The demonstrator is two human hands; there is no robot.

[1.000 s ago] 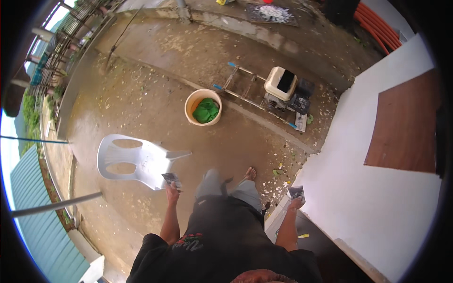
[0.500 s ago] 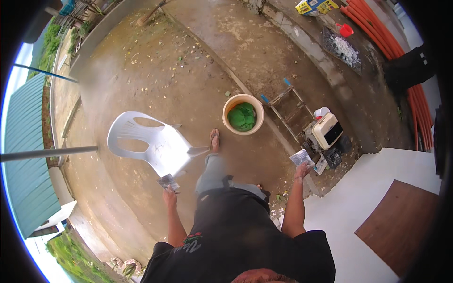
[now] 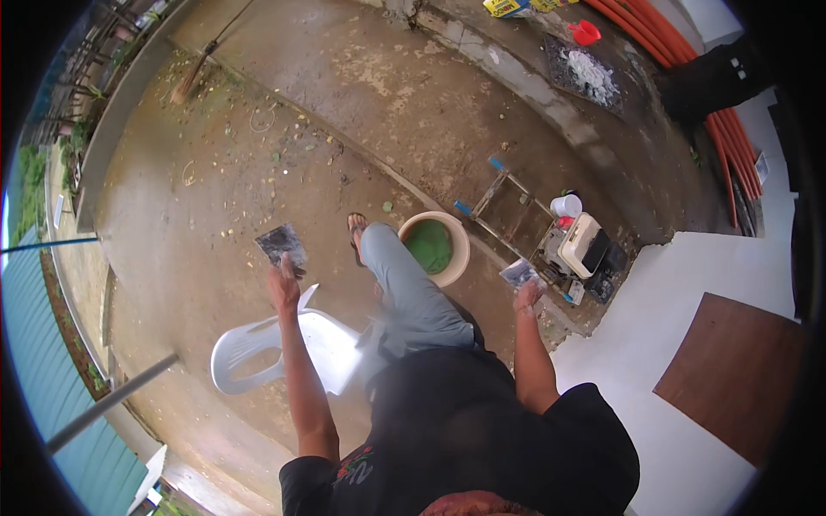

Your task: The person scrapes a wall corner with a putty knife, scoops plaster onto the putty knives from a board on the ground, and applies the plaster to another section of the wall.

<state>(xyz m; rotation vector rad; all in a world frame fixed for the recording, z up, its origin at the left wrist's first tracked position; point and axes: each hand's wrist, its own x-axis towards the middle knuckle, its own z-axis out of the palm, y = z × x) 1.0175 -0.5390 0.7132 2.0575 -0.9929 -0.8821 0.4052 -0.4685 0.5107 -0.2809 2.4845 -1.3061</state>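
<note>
My left hand (image 3: 283, 288) is raised in front of me, gripping a flat grey square piece (image 3: 282, 244) by its lower edge. My right hand (image 3: 527, 295) is out to the right and grips a smaller flat grey piece (image 3: 519, 273). My grey-trousered leg (image 3: 404, 279) steps forward between the hands, foot in a sandal (image 3: 356, 229). A beige basin (image 3: 459, 252) with green contents stands on the concrete just beyond my leg. A white plastic chair (image 3: 284, 353) lies tipped over below my left arm.
A small white and black machine (image 3: 585, 248) and a metal frame (image 3: 503, 199) stand beside a concrete kerb. Orange pipes (image 3: 727, 146) lie along the white wall (image 3: 688, 284), with a brown panel (image 3: 731, 370) on it. A broom (image 3: 194, 73) lies far left.
I have walked and turned: the chair has slid from ahead of me to below my left arm, the basin has come closer. Both hands still hold their grey pieces, the left raised higher.
</note>
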